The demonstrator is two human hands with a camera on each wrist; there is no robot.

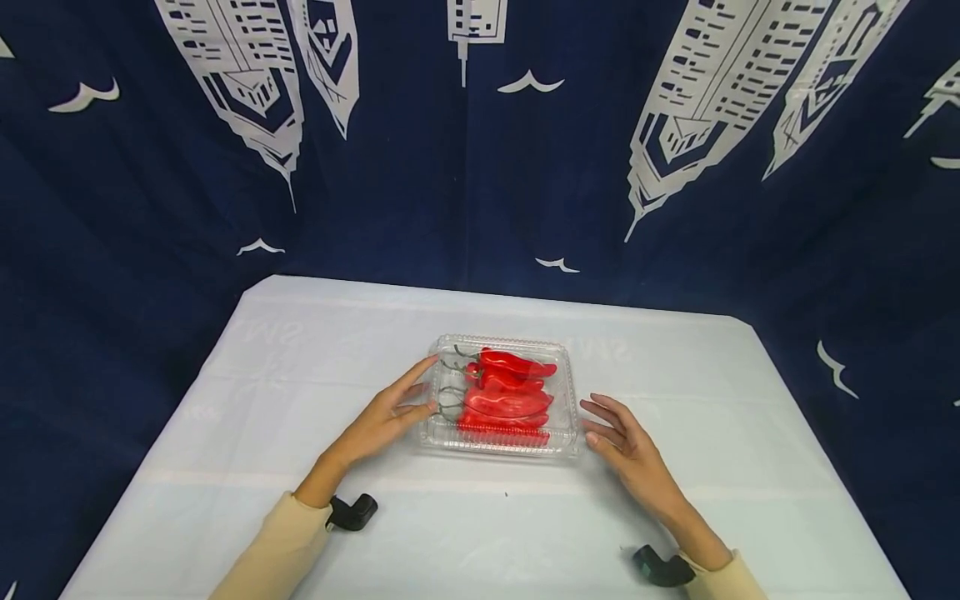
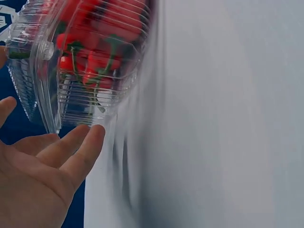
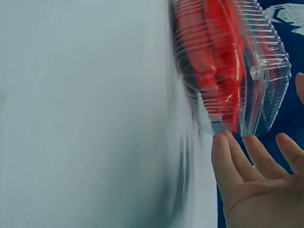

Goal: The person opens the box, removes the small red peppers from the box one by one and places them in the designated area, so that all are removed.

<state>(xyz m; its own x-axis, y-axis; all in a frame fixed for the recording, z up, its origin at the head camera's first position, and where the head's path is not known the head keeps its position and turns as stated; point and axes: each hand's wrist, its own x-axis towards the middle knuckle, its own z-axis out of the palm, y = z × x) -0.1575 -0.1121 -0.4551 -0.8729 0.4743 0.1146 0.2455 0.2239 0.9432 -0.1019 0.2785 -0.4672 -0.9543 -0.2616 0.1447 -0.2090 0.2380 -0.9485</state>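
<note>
A clear plastic clamshell box (image 1: 501, 452) lies on the white table with its lid down. Inside are several red chili peppers (image 1: 510, 403) with green stems pointing left. My left hand (image 1: 382, 421) is at the box's left side, fingers spread and thumb near the front left edge. In the left wrist view, its fingertips (image 2: 97, 133) are close to the box wall; whether they touch I cannot tell. My right hand (image 1: 630, 454) is beside the right side, its fingers loosely bent. The right wrist view shows fingertips (image 3: 221, 137) just by the box's end.
A white cloth covers the table (image 1: 300, 350). Behind it hangs a dark blue curtain (image 1: 420, 183) printed with white buildings and birds. Black wrist mounts (image 1: 354, 512) sit at both sleeves, low over the table.
</note>
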